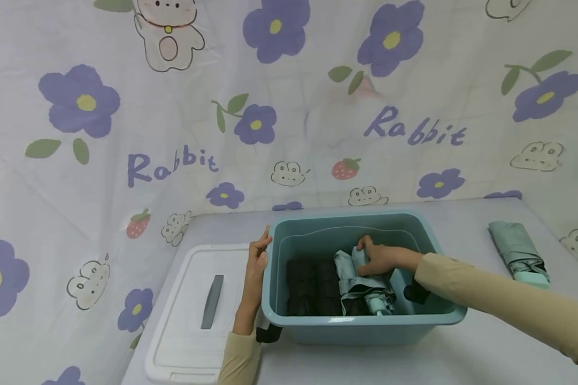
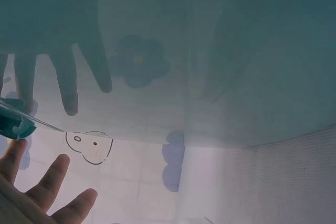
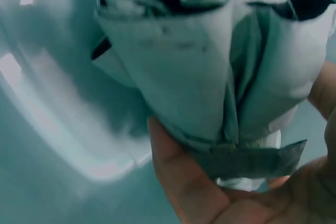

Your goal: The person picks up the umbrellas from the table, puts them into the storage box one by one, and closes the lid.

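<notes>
Inside the teal bin (image 1: 356, 334), beside the black folded bundles (image 1: 314, 289), lies the pale green folded umbrella (image 3: 184, 77), with the right grip (image 1: 384, 259) curled about its gathered cloth; the left grip (image 1: 256, 270) has its fingers extended along the bin's outer side. The umbrella is probably light, its cloth soft and perhaps slippery, its ribs likely easy to bend, so best held round its middle or by the firmer mint handle (image 1: 377, 305).
</notes>
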The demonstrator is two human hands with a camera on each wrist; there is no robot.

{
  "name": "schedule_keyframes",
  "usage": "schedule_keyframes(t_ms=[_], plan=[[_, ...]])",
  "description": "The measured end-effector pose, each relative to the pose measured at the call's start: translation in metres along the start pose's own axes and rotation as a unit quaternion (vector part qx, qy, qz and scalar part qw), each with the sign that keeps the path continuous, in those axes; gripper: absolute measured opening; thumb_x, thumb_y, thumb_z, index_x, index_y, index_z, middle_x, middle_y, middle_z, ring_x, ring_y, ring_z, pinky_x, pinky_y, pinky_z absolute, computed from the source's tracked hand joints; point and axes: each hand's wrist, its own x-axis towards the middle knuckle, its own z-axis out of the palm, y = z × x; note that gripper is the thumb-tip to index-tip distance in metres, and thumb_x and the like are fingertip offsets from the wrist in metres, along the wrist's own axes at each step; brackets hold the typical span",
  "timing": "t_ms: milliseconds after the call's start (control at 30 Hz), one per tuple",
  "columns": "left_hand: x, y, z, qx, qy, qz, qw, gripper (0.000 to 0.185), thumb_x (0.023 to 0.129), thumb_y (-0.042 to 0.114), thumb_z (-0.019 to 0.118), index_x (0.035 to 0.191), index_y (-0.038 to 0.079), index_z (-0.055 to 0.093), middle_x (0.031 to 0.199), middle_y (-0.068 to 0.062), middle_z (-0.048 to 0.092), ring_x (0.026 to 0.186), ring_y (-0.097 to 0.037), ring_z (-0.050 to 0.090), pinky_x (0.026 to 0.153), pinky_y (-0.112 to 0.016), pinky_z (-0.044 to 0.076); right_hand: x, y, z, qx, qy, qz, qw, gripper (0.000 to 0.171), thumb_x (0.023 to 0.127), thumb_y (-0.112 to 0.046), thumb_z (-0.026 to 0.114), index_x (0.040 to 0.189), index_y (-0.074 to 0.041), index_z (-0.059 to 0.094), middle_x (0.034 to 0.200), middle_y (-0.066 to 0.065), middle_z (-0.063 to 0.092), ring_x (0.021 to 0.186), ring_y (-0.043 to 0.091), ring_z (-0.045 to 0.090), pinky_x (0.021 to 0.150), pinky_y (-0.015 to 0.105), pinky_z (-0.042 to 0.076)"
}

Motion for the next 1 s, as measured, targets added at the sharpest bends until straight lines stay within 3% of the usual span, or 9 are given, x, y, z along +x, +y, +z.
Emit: schedule_keyframes(t_ms=[267, 533, 767, 867, 1000], plan=[[0.001, -0.001, -0.002, -0.001, 0.006, -0.003, 1.0, 0.036, 0.096, 0.004, 0.025, 0.128, -0.012, 0.032, 0.151, -0.022, 0.018, 0.141, -0.032, 0.017, 0.109, -0.058, 0.014, 0.006, -0.003, -0.002, -0.005, -0.017, 0.035, 0.999, 0.046, 0.089, -0.022, 0.054, 0.117, -0.003, 0.023, 0.071, 0.002, 0.037, 0.058, 0.015, 0.035, 0.058, 0.027, 0.031], [0.001, 0.0, -0.001, -0.006, 0.006, -0.004, 1.0, 0.036, 0.096, 0.004, 0.025, 0.128, -0.012, 0.031, 0.151, -0.023, 0.017, 0.141, -0.031, 0.017, 0.109, -0.058, 0.014, 0.01, -0.002, -0.002, 0.038, -0.057, 0.101, 0.993, 0.041, 0.089, -0.012, 0.054, 0.111, -0.009, 0.019, 0.065, 0.0, 0.03, 0.046, 0.01, 0.026, 0.048, 0.025, 0.031], [0.003, 0.001, 0.0, -0.011, 0.008, 0.001, 0.9999, 0.035, 0.097, 0.007, 0.026, 0.128, -0.011, 0.032, 0.151, -0.023, 0.017, 0.141, -0.032, 0.016, 0.109, -0.059, 0.012, 0.008, -0.003, -0.004, 0.019, -0.064, 0.083, 0.994, 0.039, 0.091, -0.012, 0.051, 0.114, -0.006, 0.02, 0.066, 0.0, 0.032, 0.047, 0.011, 0.029, 0.05, 0.027, 0.034], [0.0, -0.013, -0.002, -0.014, 0.008, 0.001, 0.9999, 0.036, 0.1, 0.015, 0.028, 0.128, -0.006, 0.034, 0.153, -0.015, 0.019, 0.142, -0.026, 0.017, 0.11, -0.057, 0.013, 0.006, -0.004, -0.004, 0.001, -0.062, 0.071, 0.996, 0.035, 0.093, -0.013, 0.05, 0.114, -0.004, 0.023, 0.069, 0.001, 0.035, 0.052, 0.014, 0.034, 0.052, 0.03, 0.038], [-0.002, -0.01, 0.0, -0.012, 0.006, -0.009, 0.9999, 0.036, 0.099, 0.011, 0.027, 0.129, -0.008, 0.033, 0.153, -0.015, 0.019, 0.142, -0.026, 0.017, 0.11, -0.056, 0.014, 0.003, -0.003, -0.006, -0.024, -0.063, 0.056, 0.996, 0.035, 0.094, -0.016, 0.05, 0.118, -0.002, 0.028, 0.082, 0.008, 0.045, 0.066, 0.019, 0.046, 0.062, 0.035, 0.048]])
